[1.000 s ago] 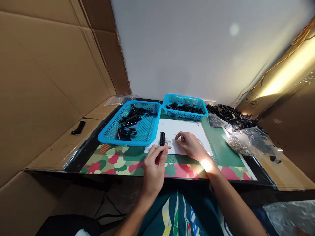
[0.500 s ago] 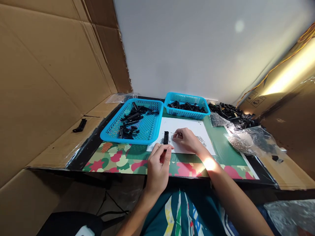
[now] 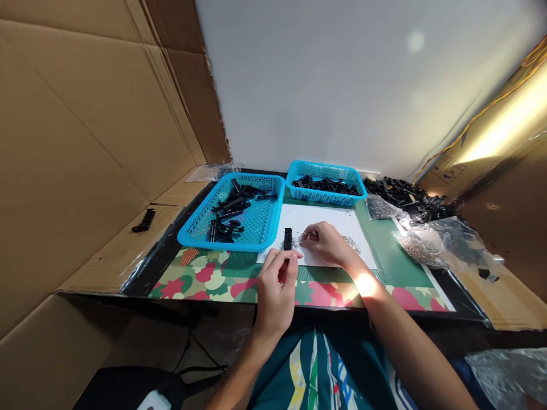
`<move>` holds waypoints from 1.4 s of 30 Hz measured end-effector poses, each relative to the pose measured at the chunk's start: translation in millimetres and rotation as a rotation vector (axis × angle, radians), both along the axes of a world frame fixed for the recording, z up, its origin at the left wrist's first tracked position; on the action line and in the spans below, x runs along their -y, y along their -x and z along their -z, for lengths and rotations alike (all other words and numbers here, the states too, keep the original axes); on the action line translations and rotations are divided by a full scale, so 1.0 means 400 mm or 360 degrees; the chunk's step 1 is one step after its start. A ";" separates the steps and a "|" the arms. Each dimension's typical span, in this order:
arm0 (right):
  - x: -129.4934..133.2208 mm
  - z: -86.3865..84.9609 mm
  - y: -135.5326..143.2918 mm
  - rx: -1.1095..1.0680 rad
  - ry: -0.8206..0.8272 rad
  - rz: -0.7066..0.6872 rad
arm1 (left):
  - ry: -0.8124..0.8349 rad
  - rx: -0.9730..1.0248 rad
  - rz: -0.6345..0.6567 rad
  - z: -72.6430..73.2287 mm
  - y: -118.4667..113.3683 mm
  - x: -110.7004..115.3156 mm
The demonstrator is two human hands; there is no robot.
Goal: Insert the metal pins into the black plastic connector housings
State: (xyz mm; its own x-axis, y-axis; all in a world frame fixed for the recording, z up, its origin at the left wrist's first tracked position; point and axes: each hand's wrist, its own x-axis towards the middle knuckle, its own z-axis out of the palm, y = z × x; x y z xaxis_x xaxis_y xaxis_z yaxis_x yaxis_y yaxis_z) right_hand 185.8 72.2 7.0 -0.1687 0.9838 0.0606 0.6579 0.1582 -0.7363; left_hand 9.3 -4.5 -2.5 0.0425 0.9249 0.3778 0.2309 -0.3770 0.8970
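Observation:
Between the thumb and fingers of my left hand (image 3: 277, 287) a narrow black plastic part (image 3: 288, 238) stands upright, its lower end hidden by the fingers. My right hand (image 3: 323, 242) is pinched just to its right, over a white sheet (image 3: 307, 216). From its fingertips a thin metal pin (image 3: 301, 232) points left toward the black part, with a small gap between them. Small metal pieces (image 3: 351, 245) lie in a loose pile on the sheet beside my right hand, and more lie behind the black part.
Two blue baskets, one at left (image 3: 260, 228) and one at the back (image 3: 327, 197), hold black parts. A heap of black parts (image 3: 401, 193) and plastic bags of small metal pieces (image 3: 421, 247) sit at right. One black part (image 3: 144, 220) lies on cardboard at left.
The view has shifted slightly. Both hands keep nearly the same pose, with the pin still held close beside the black part.

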 end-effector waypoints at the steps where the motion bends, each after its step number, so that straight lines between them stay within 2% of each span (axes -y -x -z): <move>1: 0.000 0.000 -0.001 -0.0003 0.0006 -0.0013 | 0.0005 -0.0002 0.0003 0.000 0.000 0.000; 8: 0.012 0.000 -0.020 -0.0053 0.0040 -0.0098 | 0.0018 -0.0044 0.0004 0.001 0.001 0.001; 13: 0.024 -0.005 -0.026 0.0104 0.0096 -0.0090 | 0.0003 -0.0075 0.0003 0.000 0.001 -0.001; 19: 0.022 -0.042 -0.035 0.0303 0.0127 -0.0027 | -0.0015 -0.0104 0.0001 0.000 -0.001 -0.002; 21: 0.029 -0.062 -0.040 0.0225 0.0121 -0.0034 | -0.0012 -0.0110 -0.0002 0.000 -0.001 -0.003; 24: 0.056 -0.079 -0.045 -0.0179 0.0045 -0.0141 | 0.0031 -0.0091 0.0038 -0.001 0.000 -0.003; 27: 0.100 -0.071 -0.038 -0.0642 0.0023 -0.0188 | 0.0127 0.0045 0.0159 -0.003 -0.001 -0.004; 29: 0.131 -0.057 -0.025 -0.0763 0.0021 -0.0127 | 0.0240 0.0175 0.0281 -0.006 -0.002 -0.005; 36: 0.193 -0.030 0.017 -0.0941 -0.0116 -0.0015 | 0.0702 0.0586 0.0731 -0.020 -0.009 -0.010; 42: 0.239 -0.054 0.009 -0.0675 -0.0498 0.0015 | 0.0962 0.0847 0.0942 -0.028 -0.009 0.003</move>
